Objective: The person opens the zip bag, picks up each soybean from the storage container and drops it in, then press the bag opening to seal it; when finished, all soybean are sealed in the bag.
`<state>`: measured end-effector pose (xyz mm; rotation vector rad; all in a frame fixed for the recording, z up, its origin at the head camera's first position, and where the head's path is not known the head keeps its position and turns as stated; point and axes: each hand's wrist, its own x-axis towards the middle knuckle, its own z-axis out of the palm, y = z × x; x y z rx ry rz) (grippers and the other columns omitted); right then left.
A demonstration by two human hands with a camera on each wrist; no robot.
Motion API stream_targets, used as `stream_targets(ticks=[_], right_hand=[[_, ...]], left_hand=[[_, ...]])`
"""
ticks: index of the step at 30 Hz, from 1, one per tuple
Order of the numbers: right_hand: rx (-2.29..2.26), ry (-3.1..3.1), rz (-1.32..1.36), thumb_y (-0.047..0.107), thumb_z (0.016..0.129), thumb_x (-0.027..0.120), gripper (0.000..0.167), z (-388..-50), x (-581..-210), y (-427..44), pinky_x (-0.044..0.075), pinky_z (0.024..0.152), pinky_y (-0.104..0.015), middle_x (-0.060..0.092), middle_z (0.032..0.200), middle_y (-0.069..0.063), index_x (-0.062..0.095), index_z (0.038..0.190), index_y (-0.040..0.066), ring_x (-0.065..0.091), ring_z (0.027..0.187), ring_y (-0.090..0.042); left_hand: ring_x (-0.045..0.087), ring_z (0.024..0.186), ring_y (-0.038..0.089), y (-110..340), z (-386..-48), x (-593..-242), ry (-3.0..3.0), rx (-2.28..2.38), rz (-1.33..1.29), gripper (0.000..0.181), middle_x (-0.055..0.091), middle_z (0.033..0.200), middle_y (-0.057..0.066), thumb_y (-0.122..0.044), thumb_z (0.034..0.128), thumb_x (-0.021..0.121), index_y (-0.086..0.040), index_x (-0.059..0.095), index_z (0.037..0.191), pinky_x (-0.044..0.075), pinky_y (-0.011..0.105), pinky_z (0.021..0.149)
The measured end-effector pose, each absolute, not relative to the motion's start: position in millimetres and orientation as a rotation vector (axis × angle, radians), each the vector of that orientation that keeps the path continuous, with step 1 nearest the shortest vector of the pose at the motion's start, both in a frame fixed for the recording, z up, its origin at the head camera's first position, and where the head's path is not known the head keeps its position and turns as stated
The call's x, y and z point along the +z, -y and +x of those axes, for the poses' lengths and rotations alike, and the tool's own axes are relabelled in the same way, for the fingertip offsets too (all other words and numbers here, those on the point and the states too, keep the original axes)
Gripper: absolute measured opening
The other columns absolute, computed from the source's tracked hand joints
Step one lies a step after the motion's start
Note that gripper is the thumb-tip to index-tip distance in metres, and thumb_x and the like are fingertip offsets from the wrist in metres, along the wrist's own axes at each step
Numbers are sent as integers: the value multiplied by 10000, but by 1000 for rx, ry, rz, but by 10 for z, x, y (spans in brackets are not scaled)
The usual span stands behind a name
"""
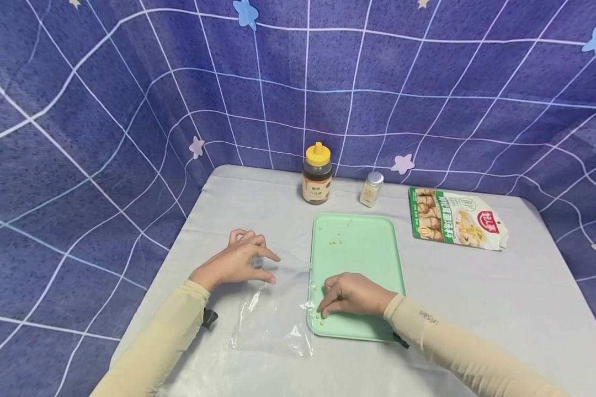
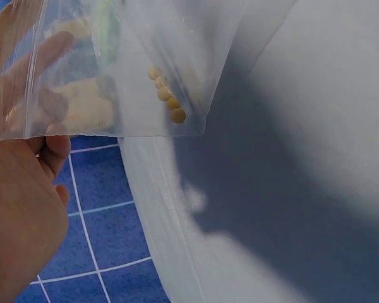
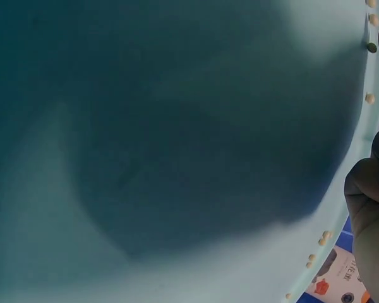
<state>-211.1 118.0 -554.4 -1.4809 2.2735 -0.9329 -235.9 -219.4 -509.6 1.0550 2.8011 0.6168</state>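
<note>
Near left: clear bag (image 1: 273, 325) over the table (image 1: 501, 309), its right edge at the rim of the green tray (image 1: 372, 259); a short row of beans (image 2: 165, 93) sits in one corner (left wrist view). More beans (image 1: 322, 323) lie in the tray's near left corner. Right hand (image 1: 356, 295) just above these, thumb and fingertips drawn together; cannot tell whether a bean is between them. Left hand (image 1: 239, 260) curled round the bag's mouth, thumb and index finger apart. Stray beans (image 1: 340, 242) toward the tray's far end. Farther, right: printed packet (image 1: 457, 219), lying flat. Far: silver-capped shaker (image 1: 371, 192) and, left of it, yellow-capped jar (image 1: 317, 179), both upright.
</note>
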Motion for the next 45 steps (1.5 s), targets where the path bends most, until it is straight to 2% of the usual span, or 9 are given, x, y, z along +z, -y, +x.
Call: stream_targets(ticks=[6,13,21,31,38,42,45], right_hand=[[-900,-2293,-1478,287,826,835,132,-2123,-5572,-1161,324,557,-142,486,692,181,837,952,247,336,601,13],[-895,-2321,-1432,304,848,821,115,-2144,-5591,-1166,387,578,-161,525,718,197,832,953,258,396,620,15],[-1051,-2330,-1403,213,850,825,127,-2259,-5209,-1128,478,651,-224,601,816,178,822,974,186,530,699,-17],[-1293,-2437,-1461,207,885,804,134,-2499,-4680,-796,425,623,-252,539,761,156,829,1016,205,478,695,-61],[-1414,-2399,-1458,187,873,813,126,-2576,-4686,-572,419,608,-258,560,733,137,830,998,183,481,663,-68],[-1431,-2377,-1460,174,878,810,116,-2587,-4719,-514,430,597,-250,568,731,136,830,992,176,506,658,-59],[-1432,-2372,-1456,170,881,808,112,-2587,-4727,-489,432,585,-249,574,732,138,831,990,177,514,655,-56]], left_hand=[[379,857,91,2202,-2355,-5109,-2802,623,1048,527,469,855,-163,-627,766,790,-247,794,1131,141,496,1020],[382,862,92,2204,-2355,-5097,-2808,611,1050,534,470,855,-158,-630,770,784,-242,792,1137,149,487,1023],[383,862,91,2206,-2368,-5057,-2810,595,1043,561,465,855,-160,-659,766,766,-242,792,1140,145,486,1023],[381,851,89,2189,-2377,-5063,-2833,588,1056,516,461,844,-163,-608,759,814,-242,798,1122,155,484,1003],[373,849,83,2194,-2393,-5086,-2840,565,1075,572,507,857,-99,-686,769,749,-254,791,1142,164,474,997],[374,849,85,2207,-2391,-5082,-2843,558,1076,549,536,867,-55,-659,763,776,-258,792,1138,161,473,1000],[375,845,87,2222,-2384,-5070,-2848,561,1073,531,521,854,-80,-635,755,799,-260,794,1130,162,478,999]])
